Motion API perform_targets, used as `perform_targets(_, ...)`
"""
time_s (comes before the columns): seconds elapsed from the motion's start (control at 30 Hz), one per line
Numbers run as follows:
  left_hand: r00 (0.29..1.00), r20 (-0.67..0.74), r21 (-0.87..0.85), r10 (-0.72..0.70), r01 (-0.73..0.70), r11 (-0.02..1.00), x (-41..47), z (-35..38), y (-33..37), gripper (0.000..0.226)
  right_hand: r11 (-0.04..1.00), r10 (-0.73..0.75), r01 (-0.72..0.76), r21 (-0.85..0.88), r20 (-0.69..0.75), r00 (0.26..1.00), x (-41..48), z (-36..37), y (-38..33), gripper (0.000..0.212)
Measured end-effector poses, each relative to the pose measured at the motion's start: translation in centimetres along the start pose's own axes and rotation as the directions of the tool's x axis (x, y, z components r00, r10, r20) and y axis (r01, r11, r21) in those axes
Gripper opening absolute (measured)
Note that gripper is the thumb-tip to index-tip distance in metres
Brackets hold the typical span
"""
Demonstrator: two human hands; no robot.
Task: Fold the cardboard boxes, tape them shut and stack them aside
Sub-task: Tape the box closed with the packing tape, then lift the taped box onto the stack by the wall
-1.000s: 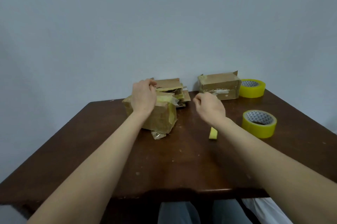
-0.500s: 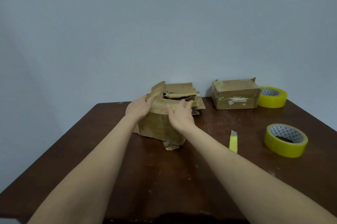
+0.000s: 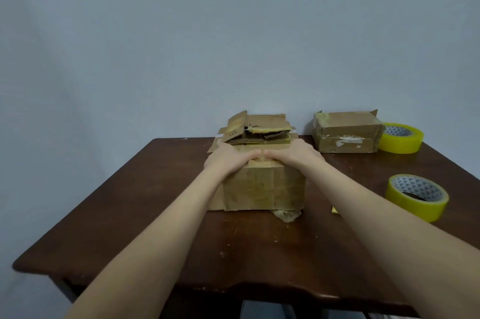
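Note:
A worn cardboard box (image 3: 262,188) with old tape on it stands at the middle of the dark wooden table (image 3: 161,227). My left hand (image 3: 228,157) and my right hand (image 3: 293,155) lie flat on its top, pressing the flaps down, fingertips meeting in the middle. Behind the box lies a pile of flattened cardboard (image 3: 257,129). A closed, taped box (image 3: 346,133) stands at the back right. Two yellow tape rolls lie on the right: one (image 3: 400,138) beside the taped box, one (image 3: 417,196) nearer to me.
A small yellow cutter (image 3: 335,211) peeks out from behind my right forearm. The table stands against a plain pale wall. Its front edge is chipped.
My right hand came from near the cutter to the box. Both hands folded the raised flaps down and now press flat on the top. The box sits closer to me.

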State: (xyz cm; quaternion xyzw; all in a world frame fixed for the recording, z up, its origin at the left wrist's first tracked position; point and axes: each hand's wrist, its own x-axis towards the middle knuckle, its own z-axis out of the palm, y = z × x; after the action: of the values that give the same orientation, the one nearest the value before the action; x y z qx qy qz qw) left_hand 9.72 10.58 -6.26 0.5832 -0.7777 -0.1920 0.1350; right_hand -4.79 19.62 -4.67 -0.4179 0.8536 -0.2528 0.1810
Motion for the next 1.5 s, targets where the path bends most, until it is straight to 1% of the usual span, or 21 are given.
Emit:
perform_targets(0.07, 0.998, 0.021, -0.028, -0.052, 0.053, 0.998, -0.3, 0.1, 0.5, 0.107, 1.000, 0.022, -0.022, -0.022, 0.006, 1.000, 0.0, 0.1, 0.3, 0.084)
perform_targets(0.1, 0.998, 0.035, -0.013, -0.051, 0.052, 0.999, -0.2, -0.1, 0.5, 0.092, 1.000, 0.014, -0.014, -0.020, 0.003, 1.000, 0.3, 0.3, 0.3, 0.073)
perform_targets(0.17, 1.000, 0.019, -0.011, -0.003, 0.003, 1.000, -0.4, -0.3, 0.4, 0.043, 0.999, -0.037, 0.037, -0.017, -0.012, 0.999, 0.8, 0.6, 0.7, 0.044)
perform_targets(0.27, 0.999, -0.043, -0.052, 0.002, -0.004, 0.999, -0.8, -0.4, -0.1, 0.026, 0.995, -0.086, 0.088, 0.048, -0.030, 0.996, 1.5, 0.4, 1.6, 0.028)
perform_targets(0.37, 0.998, -0.068, -0.052, 0.000, -0.003, 0.999, -1.8, -0.6, -0.4, 0.027, 0.988, -0.107, 0.110, 0.112, -0.031, 0.994, 1.2, -0.1, 2.1, 0.025)
perform_targets(0.43, 0.986, -0.161, -0.087, 0.049, -0.064, 0.994, -2.1, -0.7, -0.2, 0.038, 0.983, -0.181, 0.177, -0.046, -0.101, 0.978, 0.7, -0.1, 1.7, 0.041)
perform_targets(0.5, 0.963, -0.200, -0.064, 0.182, -0.198, 0.978, -2.6, -0.4, 0.4, 0.041, 0.935, -0.305, 0.281, -0.218, -0.083, 0.949, -0.7, 0.3, 0.9, 0.057)
perform_targets(0.57, 0.952, -0.133, 0.077, 0.276, -0.268, 0.960, -2.9, 0.5, 0.7, 0.040, 0.872, -0.368, 0.357, -0.335, 0.032, 0.929, -2.0, 1.0, 0.5, 0.052)
perform_targets(0.63, 0.960, -0.105, 0.142, 0.258, -0.242, 0.960, -2.9, 1.2, 0.5, 0.041, 0.851, -0.360, 0.365, -0.378, 0.088, 0.929, -2.3, 1.5, 0.8, 0.049)
perform_targets(0.67, 0.966, -0.114, 0.117, 0.233, -0.219, 0.969, -2.8, 1.3, 0.3, 0.041, 0.861, -0.356, 0.360, -0.359, 0.079, 0.931, -2.2, 1.5, 0.9, 0.050)
perform_targets(0.73, 0.977, -0.127, -0.005, 0.173, -0.175, 0.984, -2.9, 1.1, -0.1, 0.047, 0.922, -0.316, 0.318, -0.222, 0.046, 0.948, -1.7, 1.3, 1.1, 0.056)
perform_targets(0.83, 0.989, -0.147, -0.303, 0.027, -0.071, 0.950, -3.4, 0.6, -0.8, 0.061, 0.982, -0.178, 0.178, 0.056, -0.010, 0.984, -1.0, 0.5, 2.0, 0.065)
perform_targets(0.9, 0.991, -0.085, -0.412, -0.106, 0.062, 0.909, -3.7, 0.8, -1.4, 0.061, 0.986, -0.113, 0.114, 0.120, -0.016, 0.993, -1.1, 0.3, 3.0, 0.053)
perform_targets(0.97, 0.991, -0.011, -0.440, -0.134, 0.116, 0.890, -4.2, 0.9, -2.0, 0.056, 0.983, -0.110, 0.109, 0.150, 0.001, 0.994, -1.4, 0.2, 3.5, 0.045)
perform_targets(1.0, 0.991, -0.014, -0.446, -0.132, 0.112, 0.888, -4.2, 0.8, -2.2, 0.052, 0.978, -0.114, 0.113, 0.175, -0.007, 0.993, -1.6, 0.1, 3.4, 0.044)
perform_targets(1.07, 0.989, -0.087, -0.399, -0.120, 0.076, 0.914, -4.6, -0.2, -2.1, 0.051, 0.967, -0.129, 0.140, 0.211, -0.064, 0.990, -1.7, -0.3, 2.9, 0.044)
perform_targets(1.17, 0.944, -0.312, -0.353, -0.104, -0.014, 0.936, -5.5, -3.1, -0.8, 0.053, 0.926, -0.165, 0.228, 0.302, -0.220, 0.962, -2.0, -1.8, 1.8, 0.052)
perform_targets(1.23, 0.887, -0.451, -0.413, -0.105, -0.103, 0.905, -6.4, -5.2, 1.0, 0.049, 0.848, -0.163, 0.302, 0.437, -0.326, 0.931, -2.0, -3.1, 1.0, 0.053)
perform_targets(1.3, 0.839, -0.541, -0.478, -0.066, -0.241, 0.845, -6.9, -6.4, 3.3, 0.045, 0.776, -0.146, 0.380, 0.503, -0.443, 0.884, -1.5, -4.4, 0.7, 0.048)
perform_targets(1.4, 0.817, -0.569, -0.505, 0.095, -0.439, 0.743, -5.6, -6.1, 7.2, 0.050, 0.785, -0.068, 0.388, 0.483, -0.556, 0.828, 0.4, -6.4, 1.4, 0.040)
perform_targets(1.5, 0.843, -0.505, -0.565, 0.188, -0.487, 0.666, -2.3, -4.1, 11.1, 0.055, 0.767, 0.064, 0.329, 0.551, -0.575, 0.815, 3.6, -8.5, 3.0, 0.038)
